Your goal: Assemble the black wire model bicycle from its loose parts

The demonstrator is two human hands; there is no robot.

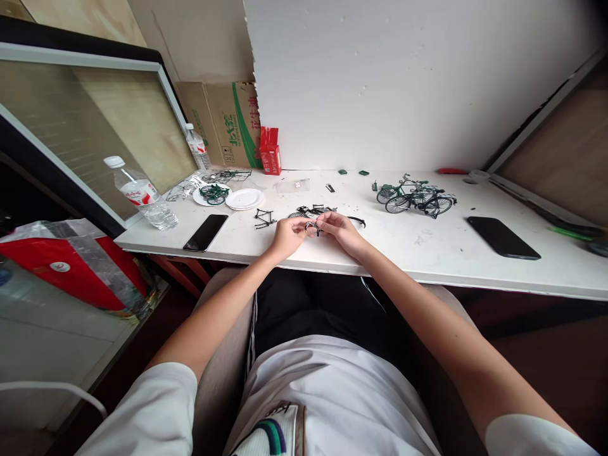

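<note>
Close together above the white table's front edge, my left hand [291,234] and my right hand [339,229] are both closed on a small dark model bicycle part [311,229]. The fingers hide much of it, so its exact kind does not show. Just behind my hands lie several black model bicycle parts [311,210]. Left of my left hand is a black model bicycle frame [264,218]. A thin curved black piece [357,220] lies beside my right hand. Farther right, assembled model bicycles [415,197] stand upright, dark green and black.
White plates [245,199] and green bicycle parts [215,193] are at the left, near a water bottle [145,193]. Phones lie on both sides, one at left [206,232] and one at right [503,237]. A red box [270,152] and a cardboard carton [223,123] stand behind.
</note>
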